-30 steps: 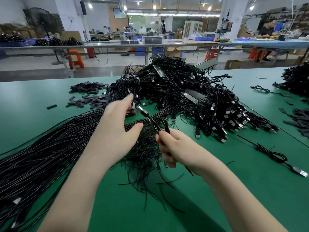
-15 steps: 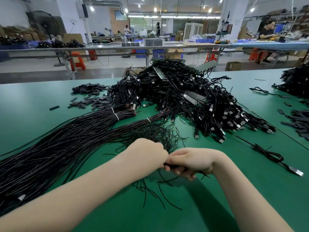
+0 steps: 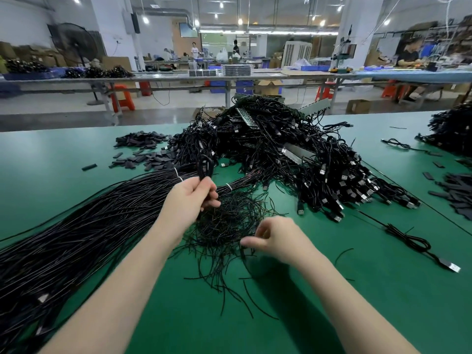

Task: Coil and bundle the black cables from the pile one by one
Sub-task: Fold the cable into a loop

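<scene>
My left hand point(image 3: 190, 198) grips a coiled black cable point(image 3: 205, 167), whose folded loop sticks up above my fingers. My right hand point(image 3: 277, 237) hovers low over a loose heap of thin black twist ties point(image 3: 229, 221), thumb and fingers curled; it is blurred, and whether it pinches a tie I cannot tell. A long sheaf of straight black cables point(image 3: 76, 226) runs from the lower left toward the centre, tied with white bands. Behind it rises a big pile of bundled black USB cables point(image 3: 293, 154).
The green table point(image 3: 357, 290) carries one bundled cable point(image 3: 413, 241) at the right, small black sleeves point(image 3: 143, 149) at the back left, more sleeves point(image 3: 457, 190) and another cable heap point(image 3: 452, 129) at the far right. Workbenches and people stand beyond.
My hands were pressed together low over the ties; now the left has lifted away with the coiled cable, and the right has dropped toward the tie heap.
</scene>
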Demonstrator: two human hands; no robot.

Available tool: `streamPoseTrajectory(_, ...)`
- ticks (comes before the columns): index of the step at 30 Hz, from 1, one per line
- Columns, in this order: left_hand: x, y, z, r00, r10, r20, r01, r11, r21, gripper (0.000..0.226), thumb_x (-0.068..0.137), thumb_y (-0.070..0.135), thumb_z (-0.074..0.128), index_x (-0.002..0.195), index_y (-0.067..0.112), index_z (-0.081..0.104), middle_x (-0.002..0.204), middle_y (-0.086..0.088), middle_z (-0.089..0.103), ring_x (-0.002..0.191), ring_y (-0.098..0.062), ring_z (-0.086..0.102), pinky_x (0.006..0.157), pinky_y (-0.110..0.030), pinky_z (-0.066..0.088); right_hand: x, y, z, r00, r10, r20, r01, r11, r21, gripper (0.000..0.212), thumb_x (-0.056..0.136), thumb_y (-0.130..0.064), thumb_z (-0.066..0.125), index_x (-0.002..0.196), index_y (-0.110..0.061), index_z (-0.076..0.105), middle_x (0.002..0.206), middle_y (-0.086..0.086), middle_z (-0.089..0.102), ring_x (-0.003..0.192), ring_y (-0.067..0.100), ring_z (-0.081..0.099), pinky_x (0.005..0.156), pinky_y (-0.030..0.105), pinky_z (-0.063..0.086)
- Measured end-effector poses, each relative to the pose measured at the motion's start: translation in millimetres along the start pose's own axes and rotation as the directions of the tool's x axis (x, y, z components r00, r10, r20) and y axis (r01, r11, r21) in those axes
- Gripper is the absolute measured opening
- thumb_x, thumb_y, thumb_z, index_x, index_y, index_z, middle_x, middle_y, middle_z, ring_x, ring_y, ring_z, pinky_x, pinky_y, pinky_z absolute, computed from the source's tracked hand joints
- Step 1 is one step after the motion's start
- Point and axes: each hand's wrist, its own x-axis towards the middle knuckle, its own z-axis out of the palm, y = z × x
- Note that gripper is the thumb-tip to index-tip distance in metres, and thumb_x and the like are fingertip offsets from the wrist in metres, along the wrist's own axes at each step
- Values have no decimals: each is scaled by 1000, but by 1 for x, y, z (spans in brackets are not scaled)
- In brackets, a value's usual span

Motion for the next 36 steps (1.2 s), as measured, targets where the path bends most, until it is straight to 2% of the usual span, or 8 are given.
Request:
streamPoseTrajectory(2,-3,7,8,995,-67,-74,49,974,-219,27,102,28,46,85,17,63,68,10,67,67,-7,69,65,-25,45,-3,-7,12,995,43,88,-38,998,-57,43,68,-67,72,69,-26,61,75,-6,66,72,12,64,66,30,57)
streamPoseTrajectory(6,-7,12,10,986,-53,-157,9,964,-265,27,103,33,45,86,21,63,67,15,66,71,-4,70,52,-19,42,-5,-11,23,996,85,30,-82,992,-95,29,79,-49,73,78,-20,72,82,0,69,79,22,66,65,29,53)
streamPoseTrajectory(11,-5,14,3,996,11,-86,-25,986,-162,28,101,31,48,83,18,65,69,10,66,71,-10,72,65,-23,46,-5,-18,29,997,55,56,-45,984,-171,30,93,-37,61,95,-8,70,94,10,67,87,31,64,75,36,56)
streamPoseTrajectory(16,-3,11,-4,999,47,-13,-48,998,-34,29,101,28,48,81,17,65,63,11,65,65,-10,71,61,-13,47,-5,-20,20,1000,15,18,-13,995,-94,19,93,-32,61,82,-18,68,90,4,69,84,25,65,76,35,56)
streamPoseTrajectory(24,-5,7,-5,993,42,113,-57,990,128,29,101,30,48,81,22,66,67,12,64,67,-10,72,73,-21,43,-10,-13,-13,995,-99,-5,98,991,-86,15,89,-26,68,101,-22,76,101,-6,73,86,7,61,81,16,43)
streamPoseTrajectory(28,-8,11,-3,990,45,134,-74,974,216,29,101,32,47,81,23,66,69,11,64,66,-5,71,64,-19,39,-12,-16,-31,974,-146,-174,137,989,-61,16,94,-26,61,100,-20,74,96,-7,71,82,7,61,81,24,50)
streamPoseTrajectory(32,-11,13,1,988,59,143,-95,960,262,27,101,33,47,84,22,66,71,10,65,64,-3,70,61,-13,40,-15,-31,-49,925,-231,-302,262,963,66,9,93,-31,62,91,-29,71,76,-22,61,68,-8,54,61,8,39)
streamPoseTrajectory(36,-12,12,6,986,68,154,-109,955,276,27,100,32,49,81,22,65,70,9,65,62,-3,69,58,-9,41,-21,-45,-50,882,-264,-391,333,935,122,9,89,-32,65,81,-31,67,72,-17,61,69,-4,55,60,10,42)
